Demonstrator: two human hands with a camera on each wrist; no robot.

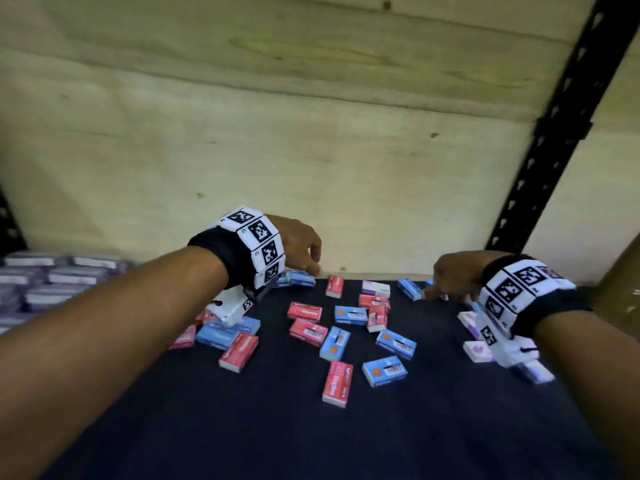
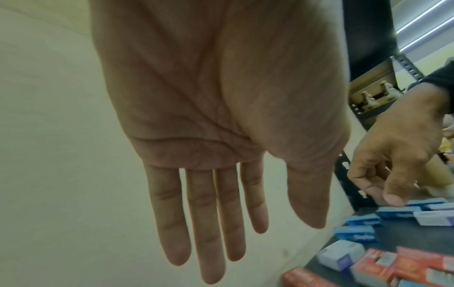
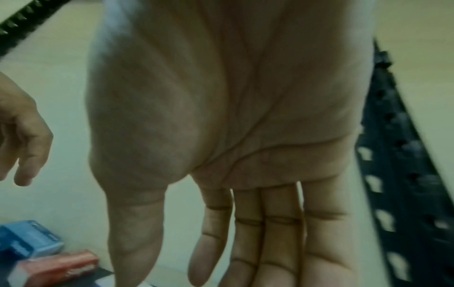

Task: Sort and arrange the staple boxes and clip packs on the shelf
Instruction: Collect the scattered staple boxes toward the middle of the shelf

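Small red (image 1: 337,383), blue (image 1: 384,371) and white-purple staple boxes (image 1: 375,288) lie scattered on the black shelf surface (image 1: 311,438). My left hand (image 1: 317,268) hovers at the back edge, just above a blue box (image 1: 300,277). In the left wrist view the left hand (image 2: 258,229) has straight fingers and holds nothing. My right hand (image 1: 436,289) reaches down at the back right among blue boxes (image 1: 408,288). Its fingers (image 3: 245,262) look straight and empty in the right wrist view. Whether they touch a box I cannot tell.
Purple-white clip packs (image 1: 52,282) are stacked at the far left. A plywood back wall (image 1: 311,150) closes the shelf. A black perforated upright (image 1: 554,133) stands at the right, with a cardboard box (image 1: 616,282) beside it. More white-purple boxes (image 1: 478,351) lie under my right wrist.
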